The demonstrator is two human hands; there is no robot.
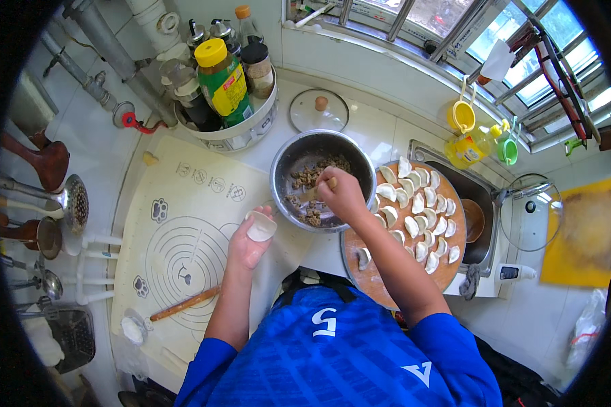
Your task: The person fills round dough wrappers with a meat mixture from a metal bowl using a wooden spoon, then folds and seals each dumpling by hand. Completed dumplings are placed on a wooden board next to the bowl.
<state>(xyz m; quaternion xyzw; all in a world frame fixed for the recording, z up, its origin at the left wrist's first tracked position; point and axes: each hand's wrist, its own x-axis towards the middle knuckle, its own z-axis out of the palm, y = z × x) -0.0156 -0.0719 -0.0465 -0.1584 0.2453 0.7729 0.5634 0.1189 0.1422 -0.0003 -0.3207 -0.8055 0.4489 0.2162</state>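
Observation:
On the palm of my left hand (248, 250) rests a round dumpling wrapper (261, 227), with my thumb over its edge. My right hand (342, 193) grips a wooden utensil (309, 195) whose lower end is down in the minced filling (310, 177). That filling lies in a deep metal bowl (280, 203), mostly along its far and left sides. Right of the bowl, partly beneath my right forearm, a round wooden board (387, 285) bears several folded dumplings (411, 226).
A pastry mat (173, 168) covers the left counter, with a rolling pin (185, 302) on it. A glass lid (305, 113) lies behind the bowl. At the back left stands a bin of condiments (229, 135). The sink (483, 203) is beyond the board. Ladles (76, 203) hang at left.

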